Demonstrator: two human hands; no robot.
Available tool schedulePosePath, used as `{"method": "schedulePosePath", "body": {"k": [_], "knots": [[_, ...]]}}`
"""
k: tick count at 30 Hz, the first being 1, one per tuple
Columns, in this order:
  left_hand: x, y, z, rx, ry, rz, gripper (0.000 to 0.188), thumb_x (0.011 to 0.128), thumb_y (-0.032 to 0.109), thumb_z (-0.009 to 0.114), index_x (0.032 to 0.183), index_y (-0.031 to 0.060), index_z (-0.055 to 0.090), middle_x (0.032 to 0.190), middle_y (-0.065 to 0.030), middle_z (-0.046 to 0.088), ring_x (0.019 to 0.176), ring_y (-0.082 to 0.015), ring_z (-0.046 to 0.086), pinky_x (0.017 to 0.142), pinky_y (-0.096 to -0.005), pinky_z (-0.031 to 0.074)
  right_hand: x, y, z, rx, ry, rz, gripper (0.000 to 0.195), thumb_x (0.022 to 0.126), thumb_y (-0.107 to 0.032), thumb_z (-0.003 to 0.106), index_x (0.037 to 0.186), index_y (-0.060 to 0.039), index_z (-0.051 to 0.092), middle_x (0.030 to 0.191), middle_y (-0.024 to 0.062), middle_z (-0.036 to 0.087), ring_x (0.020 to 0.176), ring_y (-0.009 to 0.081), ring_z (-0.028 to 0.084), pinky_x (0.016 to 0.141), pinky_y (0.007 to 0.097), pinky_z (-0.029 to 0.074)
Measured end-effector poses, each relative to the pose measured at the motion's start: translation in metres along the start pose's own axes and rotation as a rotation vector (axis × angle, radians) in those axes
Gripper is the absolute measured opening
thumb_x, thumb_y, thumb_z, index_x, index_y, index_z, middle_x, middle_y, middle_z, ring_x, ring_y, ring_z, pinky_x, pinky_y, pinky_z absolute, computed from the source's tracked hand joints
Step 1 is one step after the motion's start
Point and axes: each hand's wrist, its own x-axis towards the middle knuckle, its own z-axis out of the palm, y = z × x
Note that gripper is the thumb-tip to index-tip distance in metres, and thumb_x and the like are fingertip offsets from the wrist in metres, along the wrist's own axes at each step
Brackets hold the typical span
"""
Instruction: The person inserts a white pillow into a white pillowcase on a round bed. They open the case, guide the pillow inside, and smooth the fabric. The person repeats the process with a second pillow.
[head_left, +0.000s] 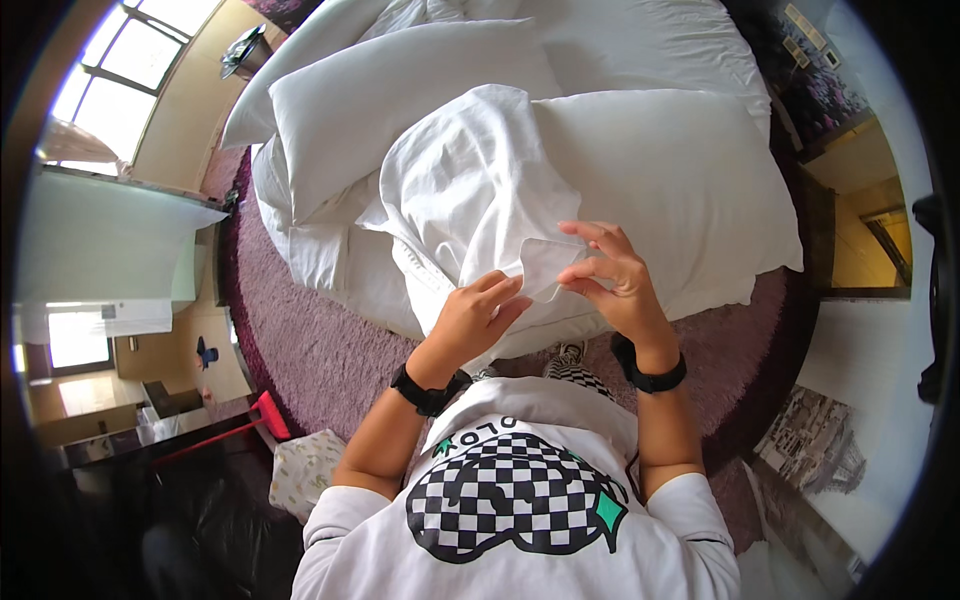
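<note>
A white cloth, perhaps a pillowcase, lies loosely bunched over the front of the bed, with folds running toward me. My left hand pinches its near part between thumb and fingers. Just to the right, my right hand grips the edge of a small squared flap between thumb and index finger, its other fingers spread. The flap stands slightly raised between both hands. Under and beside the cloth rests a plump white pillow on the right. Another white pillow lies behind it on the left.
White bedding covers the round bed beyond the pillows. Purple carpet surrounds it. A red broom and a patterned cloth are at lower left, near a black leather-like seat. A bin stands at upper left.
</note>
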Motion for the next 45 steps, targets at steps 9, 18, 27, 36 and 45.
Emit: {"method": "schedulePosePath", "body": {"k": [9,18,27,36,45], "knots": [[-0.006,-0.002,0.004,0.004,0.024,0.071,0.014,0.089,0.011,0.065,0.103,0.0089,0.065,0.083,-0.0075,0.061,0.061,-0.0278,0.062,0.055,-0.0371,0.049,0.03,0.014,0.008,-0.012,-0.255,-0.127,0.008,0.076,-0.008,0.077,0.081,-0.0112,0.071,0.116,0.0049,0.068,0.11,0.0221,0.058,0.094,0.0345,0.041],[-0.027,0.001,-0.024,-0.037,0.179,-0.016,0.035,0.087,0.009,0.068,0.121,0.014,0.066,0.079,-0.0054,0.059,0.059,-0.0228,0.059,0.056,-0.0342,0.049,0.026,-0.002,0.0,0.242,-0.065,0.031,0.006,0.081,0.0,0.073,0.083,-0.0029,0.068,0.079,0.005,0.067,0.072,0.0142,0.061,0.065,0.0249,0.045],[-0.124,-0.048,-0.096,-0.259,0.957,-0.266,0.023,0.099,0.019,0.057,0.1,-0.0011,0.067,0.06,0.0072,0.042,0.054,-0.0028,0.039,0.047,-0.0218,0.029,-0.036,0.049,-0.12,0.191,0.6,0.077,0.015,0.091,-0.003,0.066,0.106,-0.0044,0.067,0.098,0.0023,0.065,0.088,0.0101,0.057,0.083,0.0238,0.046],[-0.151,-0.048,-0.076,0.292,0.075,-0.118,0.038,0.077,0.032,0.076,0.103,0.0071,0.065,0.087,-0.0064,0.055,0.069,-0.0242,0.06,0.06,-0.0351,0.051,-0.065,0.107,-0.121,-0.565,0.352,0.475,0.023,0.093,-0.005,0.057,0.114,-0.0029,0.065,0.102,0.0085,0.068,0.098,0.0211,0.064,0.088,0.0316,0.049],[-0.156,-0.046,-0.054,0.295,0.126,-0.158,0.028,0.063,0.011,0.073,0.089,0.0116,0.064,0.085,-0.0026,0.057,0.075,-0.0213,0.062,0.062,-0.0342,0.052,-0.022,-0.025,0.046,-0.59,-0.103,-0.144,0.048,0.074,-0.017,0.078,0.116,-0.0031,0.06,0.121,0.0135,0.06,0.117,0.0332,0.053,0.102,0.0456,0.038]]}}
